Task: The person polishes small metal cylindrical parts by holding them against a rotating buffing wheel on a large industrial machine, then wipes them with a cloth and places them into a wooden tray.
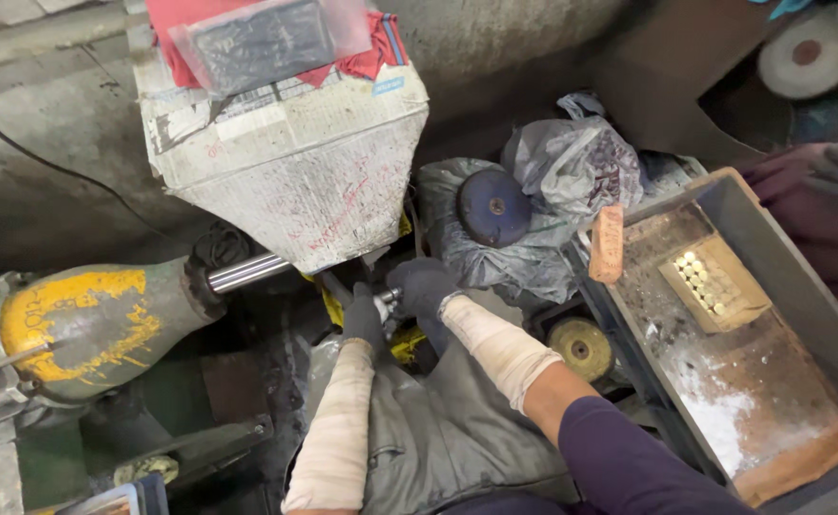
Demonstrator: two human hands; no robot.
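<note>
Both my hands wear dark gloves, with pale cloth wraps up the forearms. My left hand (362, 319) and my right hand (423, 284) meet under the paper-covered hood (314, 162) of a polishing machine. Together they pinch a small shiny metal piece (386, 302) close to the hood's lower opening. The wheel inside the hood is hidden. A steel shaft (247, 272) runs left from the hood into a grey motor with worn yellow paint (85, 319).
At the right, a grey metal tray (772, 257) holds a small box of round brass pieces (710, 283) and white dust. Spare buffing discs (493, 205) (579, 348), plastic bags (572, 162) and a red cloth (367, 52) lie around. Another person's gloved hand (819, 172) is at far right.
</note>
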